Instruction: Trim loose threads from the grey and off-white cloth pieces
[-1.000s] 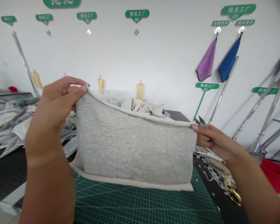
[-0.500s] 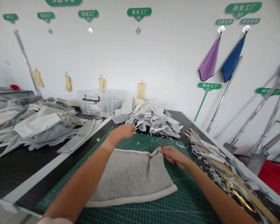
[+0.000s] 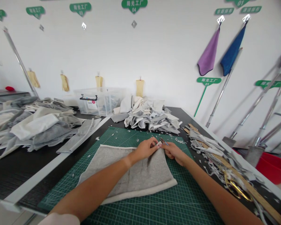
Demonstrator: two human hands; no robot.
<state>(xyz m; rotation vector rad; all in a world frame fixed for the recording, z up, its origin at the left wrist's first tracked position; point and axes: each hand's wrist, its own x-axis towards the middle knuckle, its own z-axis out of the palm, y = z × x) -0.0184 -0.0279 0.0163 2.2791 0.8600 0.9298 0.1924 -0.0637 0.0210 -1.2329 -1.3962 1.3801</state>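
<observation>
A grey fabric piece (image 3: pixel 135 175) with pale edge bands lies on the green cutting mat (image 3: pixel 192 200). At its far right corner, the fingertips of my left hand (image 3: pixel 145 149) are closed on the lifted edge. My right hand (image 3: pixel 174 152) meets them there, closed around small thread snips (image 3: pixel 163 141) with a bit of blue showing. The snips' metal tips point up and left beside the fabric corner. My fingers partly hide the corner, so I cannot tell whether the blades touch it.
A heap of grey and white fabric pieces (image 3: pixel 147 114) sits behind the mat, beside a clear plastic box (image 3: pixel 89 104). More fabric (image 3: pixel 37 125) is piled at left. Gold-handled scissors (image 3: pixel 237 189), a wooden strip (image 3: pixel 245 184) and fabric scraps lie along the right edge.
My left hand has come back from near the far heap, moving right and closer to pinch the fabric corner. My right hand stays at that corner with the snips. The view has shifted slightly.
</observation>
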